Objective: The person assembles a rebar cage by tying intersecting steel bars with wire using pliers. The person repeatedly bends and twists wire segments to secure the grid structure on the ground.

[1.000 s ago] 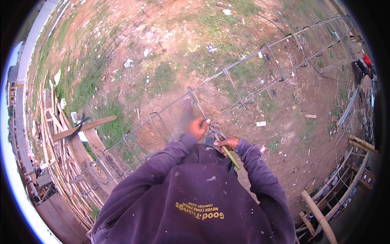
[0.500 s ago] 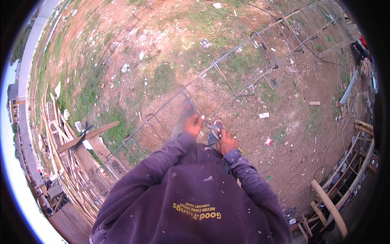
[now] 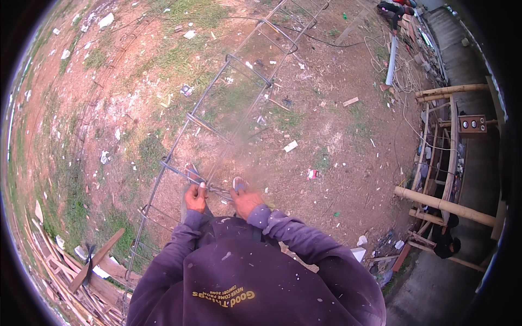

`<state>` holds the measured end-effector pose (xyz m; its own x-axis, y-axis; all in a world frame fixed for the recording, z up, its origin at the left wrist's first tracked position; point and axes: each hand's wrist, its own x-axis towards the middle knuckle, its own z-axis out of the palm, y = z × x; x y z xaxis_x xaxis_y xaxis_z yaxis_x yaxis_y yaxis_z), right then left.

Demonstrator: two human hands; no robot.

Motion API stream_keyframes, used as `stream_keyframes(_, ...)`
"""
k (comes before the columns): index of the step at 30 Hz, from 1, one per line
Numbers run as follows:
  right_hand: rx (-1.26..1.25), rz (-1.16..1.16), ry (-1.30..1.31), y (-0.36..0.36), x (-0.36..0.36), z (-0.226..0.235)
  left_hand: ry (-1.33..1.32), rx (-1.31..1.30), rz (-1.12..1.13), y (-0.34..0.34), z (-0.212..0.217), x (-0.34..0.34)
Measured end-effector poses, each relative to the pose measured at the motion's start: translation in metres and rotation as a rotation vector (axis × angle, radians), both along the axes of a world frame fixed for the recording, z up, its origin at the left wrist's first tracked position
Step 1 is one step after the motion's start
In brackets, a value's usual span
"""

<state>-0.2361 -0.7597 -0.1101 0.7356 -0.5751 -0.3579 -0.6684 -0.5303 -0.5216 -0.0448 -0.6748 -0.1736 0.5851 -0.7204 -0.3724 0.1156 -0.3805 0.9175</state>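
A long rebar cage [image 3: 209, 87] of thin steel bars and bent stirrups runs from the upper middle down past my left side. My left hand [image 3: 196, 199] is closed, thumb and fingers pinching the end of a stirrup [image 3: 182, 173] at the cage's near side. Beside it, my right hand [image 3: 248, 203] is wrapped round metal pincers [image 3: 220, 192], whose jaws point left toward the stirrup's end. Any tie wire between the two hands is too small to make out. My shoes show just beyond my hands.
Bamboo poles and boards [image 3: 98, 259] are piled at lower left. At right stands a bamboo frame [image 3: 443, 205] with a wooden box [image 3: 472, 124]. One person [image 3: 396, 12] bends at upper right; another [image 3: 447, 244] is by the frame. Litter and a loose rope [image 3: 405, 81] lie on the ground.
My view has swung to the right, so the cage and both hands appear farther left. My right hand has brought the pincers across, close to the stirrup's end beside my left hand.
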Motion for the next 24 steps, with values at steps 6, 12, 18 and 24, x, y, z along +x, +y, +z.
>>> stream_keyframes(6,1.490,-0.428,0.036,-0.019,0.002,-0.003,0.047,-0.083,-0.012,0.003,-0.002,-0.005)
stream_keyframes(12,0.924,-0.146,0.110,-0.032,-0.005,0.005,0.055,-0.046,0.017,0.002,-0.004,-0.006)
stream_keyframes(18,-0.335,0.068,-0.025,-0.023,-0.017,0.020,0.092,-0.056,-0.004,0.003,-0.008,-0.007)
stream_keyframes(24,1.520,-0.485,0.291,-0.046,0.001,0.033,0.101,0.005,0.033,0.003,-0.005,-0.009)
